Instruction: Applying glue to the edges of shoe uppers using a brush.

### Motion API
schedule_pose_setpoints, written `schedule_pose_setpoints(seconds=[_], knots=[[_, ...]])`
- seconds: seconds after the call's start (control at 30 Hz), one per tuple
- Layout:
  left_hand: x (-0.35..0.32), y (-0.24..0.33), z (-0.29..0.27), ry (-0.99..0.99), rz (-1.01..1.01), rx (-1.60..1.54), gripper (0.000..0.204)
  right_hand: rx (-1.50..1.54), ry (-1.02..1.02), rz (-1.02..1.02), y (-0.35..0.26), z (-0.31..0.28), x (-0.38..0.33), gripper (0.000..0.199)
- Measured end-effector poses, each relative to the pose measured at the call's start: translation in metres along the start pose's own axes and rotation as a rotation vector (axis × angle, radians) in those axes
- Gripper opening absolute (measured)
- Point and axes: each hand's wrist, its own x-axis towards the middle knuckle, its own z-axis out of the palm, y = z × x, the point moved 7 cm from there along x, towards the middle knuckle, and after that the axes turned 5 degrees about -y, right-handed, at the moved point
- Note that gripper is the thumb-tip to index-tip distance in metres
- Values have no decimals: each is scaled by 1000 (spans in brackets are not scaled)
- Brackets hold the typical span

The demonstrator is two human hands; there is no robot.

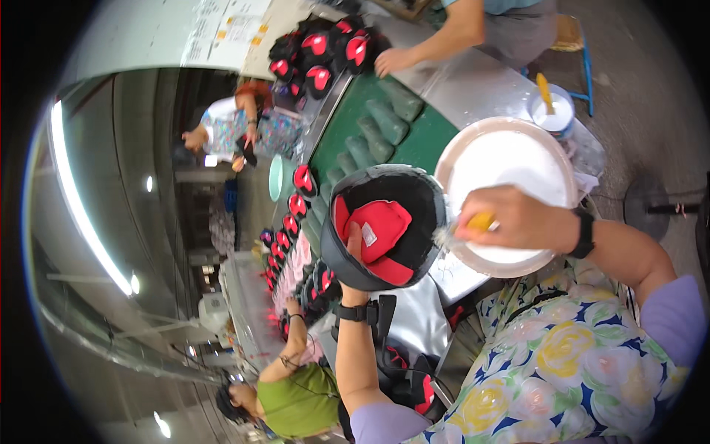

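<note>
My left hand (352,294) grips a black shoe upper (347,268), its thumb reaching inside against the red lining (381,222). The upper's opening faces me, and a small white label shows on the lining. In my closed right hand (514,214) is a brush with a yellow handle (482,221). Its whitish bristles (445,238) are at the upper's right edge; whether they touch it I cannot tell. Beneath my right hand stands a wide round basin (503,123) of white liquid.
A green conveyor belt (436,137) carries several grey-green sole-shaped pieces (387,122). Black-and-red uppers (318,78) are heaped beyond it; more line its left side. A small tub (556,122) holds another yellow-handled brush (545,89). Co-workers stand ahead and at the left.
</note>
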Motion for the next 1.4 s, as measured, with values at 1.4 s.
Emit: schedule_pose_setpoints(seconds=[1.4], knots=[[-338, -189, -343, -55, -658, 1151, 84, -168, -46, 735, 93, 15, -45, 8]])
